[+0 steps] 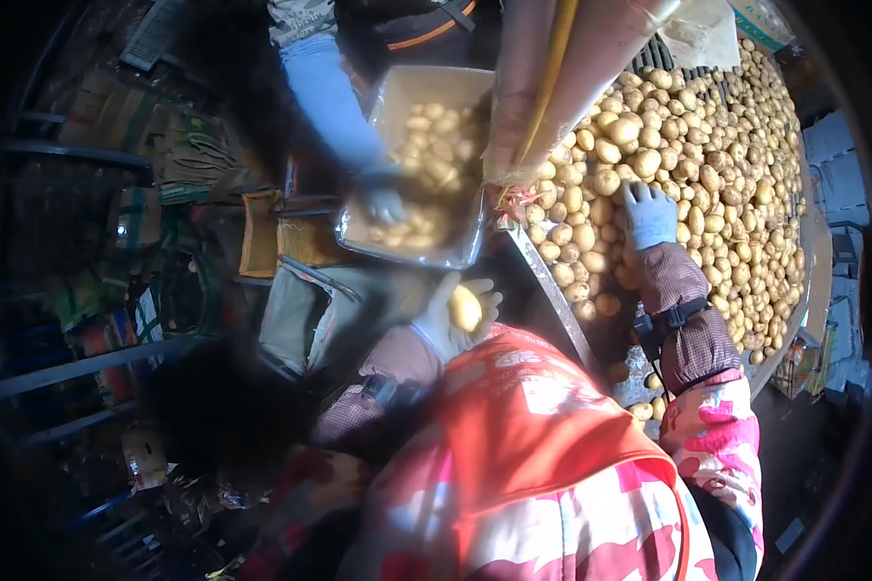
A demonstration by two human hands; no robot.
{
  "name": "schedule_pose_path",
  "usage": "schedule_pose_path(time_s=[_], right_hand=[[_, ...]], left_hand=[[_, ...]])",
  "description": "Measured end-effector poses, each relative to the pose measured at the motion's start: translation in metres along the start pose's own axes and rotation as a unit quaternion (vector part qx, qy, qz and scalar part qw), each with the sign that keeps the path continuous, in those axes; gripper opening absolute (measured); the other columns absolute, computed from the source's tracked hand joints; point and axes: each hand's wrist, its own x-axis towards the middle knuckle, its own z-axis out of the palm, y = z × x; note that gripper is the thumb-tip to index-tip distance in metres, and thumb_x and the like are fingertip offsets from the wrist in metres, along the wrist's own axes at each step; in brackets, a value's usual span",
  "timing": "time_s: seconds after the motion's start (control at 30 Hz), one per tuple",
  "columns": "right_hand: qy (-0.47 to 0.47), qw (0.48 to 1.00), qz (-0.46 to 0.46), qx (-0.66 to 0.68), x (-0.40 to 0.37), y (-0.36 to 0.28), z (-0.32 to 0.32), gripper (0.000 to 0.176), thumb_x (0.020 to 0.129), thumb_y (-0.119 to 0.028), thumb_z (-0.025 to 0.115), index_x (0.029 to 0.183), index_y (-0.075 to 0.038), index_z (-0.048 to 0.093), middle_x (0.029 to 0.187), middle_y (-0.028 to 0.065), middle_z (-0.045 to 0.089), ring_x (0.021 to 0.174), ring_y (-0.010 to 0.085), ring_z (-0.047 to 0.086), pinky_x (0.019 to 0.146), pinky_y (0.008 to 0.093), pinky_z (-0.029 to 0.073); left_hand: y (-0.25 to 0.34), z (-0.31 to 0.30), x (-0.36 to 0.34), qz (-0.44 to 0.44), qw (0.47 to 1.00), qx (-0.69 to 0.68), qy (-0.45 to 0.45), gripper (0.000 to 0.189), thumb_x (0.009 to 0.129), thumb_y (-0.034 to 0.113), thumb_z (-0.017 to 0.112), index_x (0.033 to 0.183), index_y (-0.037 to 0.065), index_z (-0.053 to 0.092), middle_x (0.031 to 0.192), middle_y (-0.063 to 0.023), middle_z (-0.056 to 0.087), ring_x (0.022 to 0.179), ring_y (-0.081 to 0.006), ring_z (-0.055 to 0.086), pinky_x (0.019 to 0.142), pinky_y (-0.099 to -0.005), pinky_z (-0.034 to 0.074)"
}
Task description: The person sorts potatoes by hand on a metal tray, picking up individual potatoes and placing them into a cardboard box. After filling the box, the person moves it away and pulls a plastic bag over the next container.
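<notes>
A potato (465, 308) is cradled in the gloved left hand (457, 315), its fingers loosely spread. The right hand (650, 215) is laid, fingers slightly bent, on the potato heap (717, 184).

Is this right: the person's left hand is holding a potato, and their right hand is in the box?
Not quite. The right hand is on the potato pile. The left hand does hold a potato. The head view shows it.
</notes>
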Motion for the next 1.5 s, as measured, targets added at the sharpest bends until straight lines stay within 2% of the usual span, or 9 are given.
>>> schedule_pose_path(time_s=[0.23, 0.4, 0.57, 0.7, 0.83, 1.0, 1.03, 1.23, 1.5], right_hand=[[-0.007, 0.927, 0.146, 0.346, 0.055, -0.029, -0.034, 0.045, 0.087, -0.022, 0.069, 0.132, -0.020, 0.064, 0.117, 0.0150, 0.067, 0.107, 0.0312, 0.067, 0.092, 0.0400, 0.053], [-0.286, 0.938, 0.014, 0.193, 0.146, -0.057, -0.009, 0.043, 0.085, -0.029, 0.071, 0.125, -0.012, 0.068, 0.125, 0.0168, 0.068, 0.113, 0.0322, 0.066, 0.092, 0.0406, 0.054], [-0.139, 0.923, 0.098, 0.344, 0.111, -0.052, 0.035, 0.038, 0.091, -0.021, 0.066, 0.128, -0.011, 0.065, 0.104, 0.0101, 0.072, 0.083, 0.0236, 0.069, 0.071, 0.0356, 0.055], [-0.149, 0.642, 0.157, 0.736, 0.027, -0.048, 0.013, 0.045, 0.092, -0.017, 0.066, 0.136, -0.010, 0.056, 0.091, -0.0003, 0.065, 0.067, 0.0087, 0.058, 0.057, 0.0221, 0.045], [-0.275, 0.365, 0.131, 0.880, -0.045, -0.096, -0.033, 0.061, 0.086, -0.014, 0.073, 0.142, -0.007, 0.048, 0.104, 0.0080, 0.066, 0.072, 0.0179, 0.065, 0.056, 0.0260, 0.052], [-0.382, 0.399, 0.115, 0.826, -0.069, -0.127, -0.043, 0.067, 0.085, 0.001, 0.069, 0.146, -0.009, 0.044, 0.105, 0.0127, 0.065, 0.073, 0.0254, 0.070, 0.058, 0.0317, 0.059], [-0.394, 0.410, 0.127, 0.813, -0.069, -0.132, -0.043, 0.068, 0.084, 0.004, 0.068, 0.147, -0.009, 0.043, 0.106, 0.0122, 0.066, 0.073, 0.0248, 0.071, 0.059, 0.0312, 0.059], [-0.408, 0.426, 0.097, 0.802, -0.031, -0.185, -0.078, 0.064, 0.086, 0.001, 0.070, 0.145, -0.009, 0.047, 0.103, 0.0107, 0.067, 0.070, 0.0230, 0.070, 0.057, 0.0294, 0.058], [-0.226, 0.437, -0.028, 0.870, 0.010, -0.283, -0.118, 0.046, 0.094, -0.004, 0.070, 0.138, -0.008, 0.057, 0.123, 0.0050, 0.064, 0.108, 0.0167, 0.062, 0.093, 0.0332, 0.053]], left_hand=[[0.011, -0.004, -0.010, -0.008, 1.000, -0.016, -0.002, 0.055, 0.101, 0.054, 0.051, 0.125, 0.006, 0.063, 0.121, -0.0164, 0.068, 0.096, -0.0270, 0.069, 0.078, -0.0396, 0.063], [0.009, -0.028, -0.018, -0.014, 0.997, -0.025, -0.065, 0.053, 0.100, 0.051, 0.054, 0.128, 0.007, 0.061, 0.126, -0.0169, 0.066, 0.100, -0.0284, 0.068, 0.082, -0.0401, 0.062], [0.014, -0.045, -0.026, -0.006, 0.994, -0.087, -0.073, 0.053, 0.100, 0.051, 0.055, 0.131, 0.007, 0.059, 0.131, -0.0151, 0.063, 0.098, -0.0280, 0.068, 0.077, -0.0373, 0.062], [0.027, -0.030, -0.026, -0.008, 0.977, -0.145, -0.155, 0.051, 0.099, 0.046, 0.059, 0.127, 0.004, 0.061, 0.130, -0.0154, 0.064, 0.097, -0.0286, 0.068, 0.075, -0.0379, 0.063], [0.040, -0.024, -0.032, 0.111, 0.977, -0.117, -0.142, 0.054, 0.096, 0.049, 0.063, 0.128, 0.006, 0.061, 0.127, -0.0143, 0.066, 0.095, -0.0244, 0.069, 0.066, -0.0303, 0.061], [0.082, -0.064, -0.087, 0.247, 0.940, -0.222, -0.082, 0.051, 0.098, 0.046, 0.059, 0.125, 0.002, 0.059, 0.112, -0.0146, 0.069, 0.088, -0.0261, 0.071, 0.063, -0.0341, 0.061], [0.092, -0.079, -0.097, 0.266, 0.935, -0.217, -0.085, 0.047, 0.097, 0.040, 0.064, 0.122, 0.001, 0.062, 0.116, -0.0120, 0.069, 0.104, -0.0241, 0.070, 0.084, -0.0346, 0.062], [0.240, -0.063, -0.091, 0.439, 0.882, -0.170, -0.019, 0.039, 0.099, 0.039, 0.061, 0.122, 0.008, 0.062, 0.115, -0.0103, 0.066, 0.116, -0.0307, 0.060, 0.098, -0.0486, 0.054], [0.112, -0.009, -0.113, 0.207, 0.969, -0.093, -0.099, 0.032, 0.102, 0.030, 0.050, 0.125, 0.011, 0.061, 0.114, -0.0096, 0.065, 0.110, -0.0263, 0.061, 0.092, -0.0429, 0.052]])
